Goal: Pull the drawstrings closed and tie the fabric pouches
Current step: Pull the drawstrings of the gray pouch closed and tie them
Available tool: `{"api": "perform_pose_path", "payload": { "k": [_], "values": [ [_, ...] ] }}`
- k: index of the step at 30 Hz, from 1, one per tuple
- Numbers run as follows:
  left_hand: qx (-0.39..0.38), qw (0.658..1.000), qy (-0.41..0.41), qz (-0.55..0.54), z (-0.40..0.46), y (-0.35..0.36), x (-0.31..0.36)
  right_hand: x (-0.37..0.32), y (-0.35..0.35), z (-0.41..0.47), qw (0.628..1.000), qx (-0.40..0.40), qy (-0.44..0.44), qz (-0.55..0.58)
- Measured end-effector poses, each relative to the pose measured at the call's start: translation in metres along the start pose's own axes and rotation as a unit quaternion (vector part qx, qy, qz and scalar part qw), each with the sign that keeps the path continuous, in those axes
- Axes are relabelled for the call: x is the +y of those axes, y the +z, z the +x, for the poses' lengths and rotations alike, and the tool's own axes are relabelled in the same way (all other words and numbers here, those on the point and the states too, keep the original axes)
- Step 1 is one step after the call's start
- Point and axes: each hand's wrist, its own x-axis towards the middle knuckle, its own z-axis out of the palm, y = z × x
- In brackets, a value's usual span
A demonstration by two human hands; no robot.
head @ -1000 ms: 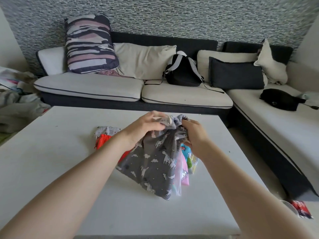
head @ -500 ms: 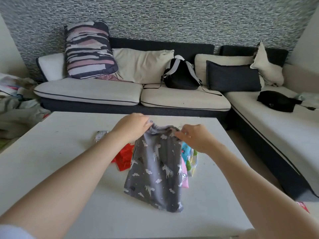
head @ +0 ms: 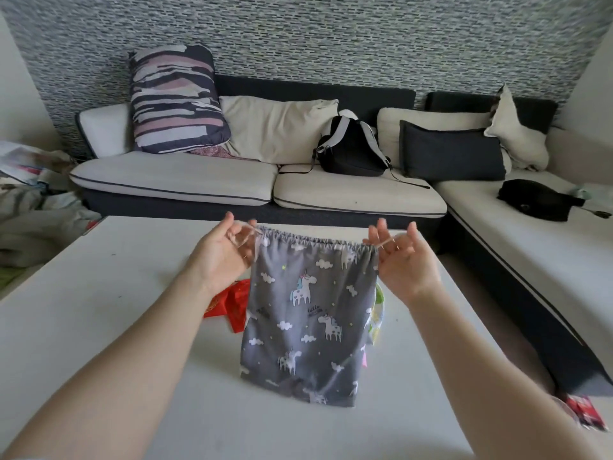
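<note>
Head view. Grey unicorn-print drawstring pouch point(head: 308, 313) hangs upright over the white table point(head: 99, 327), held up at its two top corners; bottom edge rests on or just above the tabletop, contact not resolvable. Top hem is gathered in small ruffles but still stretched wide between the hands, mouth not cinched.

Left hand point(head: 220, 257), at 9 o'clock of the pouch top: palm toward camera, fingers spread and curled. A pale drawstring loop point(head: 247, 235) runs through the fingers at that corner. Whether thumb and forefinger actually pinch it: cannot tell, motion blur.

Right hand point(head: 403, 260), at 3 o'clock of the pouch top: fingers fanned apart and raised, a thin drawstring point(head: 384, 242) crossing them from the hem corner. Grip not resolvable either.

Red fabric pouch point(head: 232, 302) lies flat on the table at 9 o'clock of the grey one, partly behind it. A light multicolour pouch point(head: 376, 313) shows at its 3 o'clock edge, mostly hidden.

Beyond the table, at 12 o'clock: sofa point(head: 185, 180) with a striped cushion point(head: 175, 101) and black backpack point(head: 351, 147)
</note>
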Motion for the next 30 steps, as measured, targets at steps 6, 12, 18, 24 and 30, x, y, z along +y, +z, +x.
{"api": "perform_pose_path", "payload": {
  "k": [6, 12, 18, 24, 30],
  "values": [
    [0.023, 0.949, 0.125, -0.287, 0.006, 0.025, -0.013, 0.02, 0.018, 0.012, 0.972, 0.03, -0.082, 0.218],
    [0.15, 0.968, 0.084, 0.182, 0.011, -0.011, -0.006, -0.003, -0.026, 0.019, 0.794, 0.162, -0.174, -0.56],
    [-0.061, 0.542, 0.208, 0.812, 0.01, -0.018, -0.013, -0.011, -0.034, 0.024, 0.469, 0.032, -0.176, -0.865],
    [-0.077, 0.48, 0.264, 0.833, 0.011, -0.006, -0.017, -0.003, -0.027, 0.023, 0.435, 0.035, -0.171, -0.883],
    [-0.067, 0.523, 0.268, 0.806, 0.006, 0.005, -0.012, 0.003, -0.009, 0.017, 0.455, 0.059, -0.173, -0.872]
  ]
}}
